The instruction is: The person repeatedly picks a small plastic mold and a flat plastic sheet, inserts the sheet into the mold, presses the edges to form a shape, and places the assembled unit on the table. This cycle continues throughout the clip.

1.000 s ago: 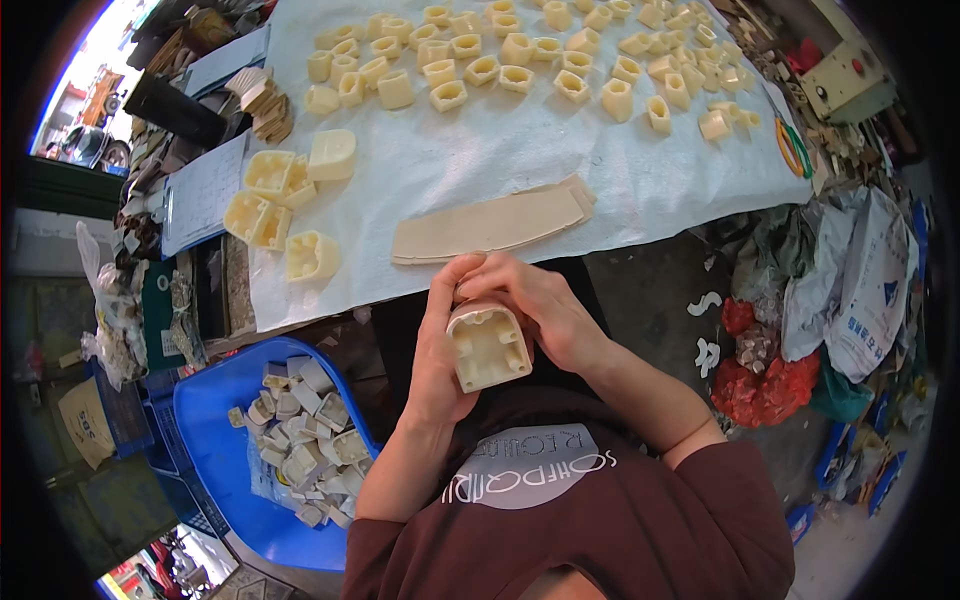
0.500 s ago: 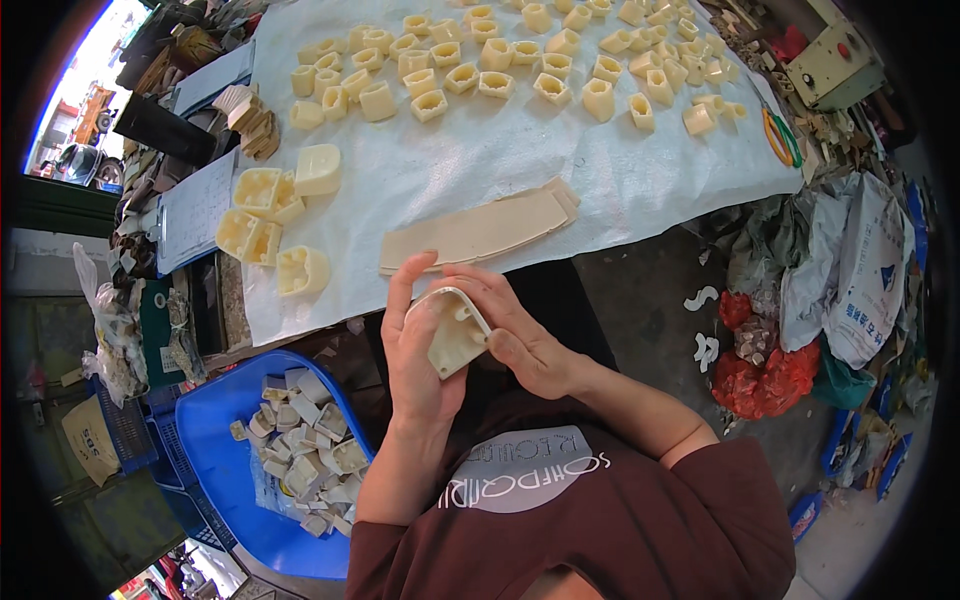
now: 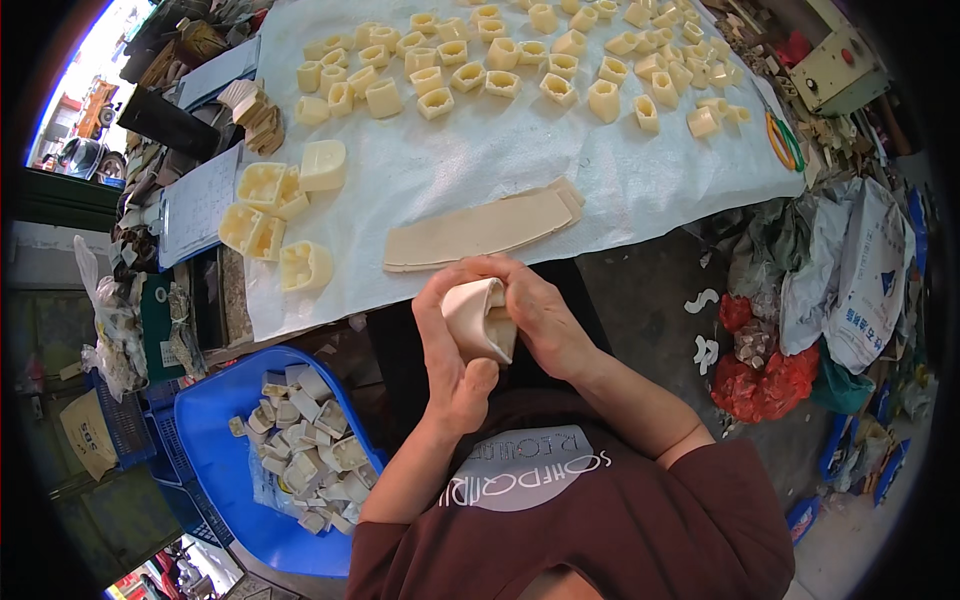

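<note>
Just in front of the table's near edge, both my hands are closed around a cream-coloured hollow plastic casing. My left hand wraps its left side, with the thumb near its lower end. My right hand grips the right side, its thumb by the upper rim. The casing stands tilted, its open side turned to the right, and a paler beige part shows by that opening; I cannot tell whether it is a separate piece. My fingers hide much of the casing. Beyond my hands lies a stack of beige strips.
A white sheet covers the table, with many yellowish hollow pieces at the back and larger casings at the left. A blue tub of pale pieces stands below left. Green-and-orange-handled scissors lie far right; bags hang right.
Both hands have turned the casing, so its hollow inside no longer faces up and its outer wall shows. My right hand has shifted up and round it. The view has moved slightly.
</note>
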Demonstrator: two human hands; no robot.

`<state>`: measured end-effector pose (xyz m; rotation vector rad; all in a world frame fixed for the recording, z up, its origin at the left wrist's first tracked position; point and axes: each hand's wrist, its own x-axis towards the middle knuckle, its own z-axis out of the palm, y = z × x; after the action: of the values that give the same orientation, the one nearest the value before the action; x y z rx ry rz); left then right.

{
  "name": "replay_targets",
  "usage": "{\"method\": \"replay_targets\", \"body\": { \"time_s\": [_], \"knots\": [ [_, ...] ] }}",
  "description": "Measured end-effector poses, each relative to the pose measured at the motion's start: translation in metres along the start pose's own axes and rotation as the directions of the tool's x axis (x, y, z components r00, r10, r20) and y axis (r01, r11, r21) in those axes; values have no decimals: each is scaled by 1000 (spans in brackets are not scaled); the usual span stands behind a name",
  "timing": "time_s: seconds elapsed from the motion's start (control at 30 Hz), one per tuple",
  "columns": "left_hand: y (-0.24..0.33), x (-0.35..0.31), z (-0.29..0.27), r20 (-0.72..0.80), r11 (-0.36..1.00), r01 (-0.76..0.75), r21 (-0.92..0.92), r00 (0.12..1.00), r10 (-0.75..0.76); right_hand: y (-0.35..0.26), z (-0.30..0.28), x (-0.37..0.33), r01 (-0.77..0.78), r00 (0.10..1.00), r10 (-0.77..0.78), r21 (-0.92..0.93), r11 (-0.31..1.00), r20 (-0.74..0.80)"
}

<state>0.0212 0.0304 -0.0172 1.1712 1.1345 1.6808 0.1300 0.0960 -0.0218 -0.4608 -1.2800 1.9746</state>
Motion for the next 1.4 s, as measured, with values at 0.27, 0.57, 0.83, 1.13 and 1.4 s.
{"method": "replay_targets", "body": {
  "time_s": [0.27,0.57,0.83,1.13,1.4],
  "knots": [
    [-2,-3,1,112,824,-222,521,975,192,-1,11,0,23,999,-26,-142,990,-22],
    [1,3,-2,-47,988,90,126,995,-85,-12,-3,2,53,998,-55,-307,950,1],
    [20,4,-4,55,934,89,347,992,-115,-31,-5,5,262,948,-259,-918,299,186],
    [11,5,-2,101,922,306,-239,952,-289,-18,-6,-6,81,996,-88,-491,867,9],
    [11,5,7,28,839,314,-445,941,-338,-5,-1,-4,257,962,-262,-561,787,73]
  ]
}}
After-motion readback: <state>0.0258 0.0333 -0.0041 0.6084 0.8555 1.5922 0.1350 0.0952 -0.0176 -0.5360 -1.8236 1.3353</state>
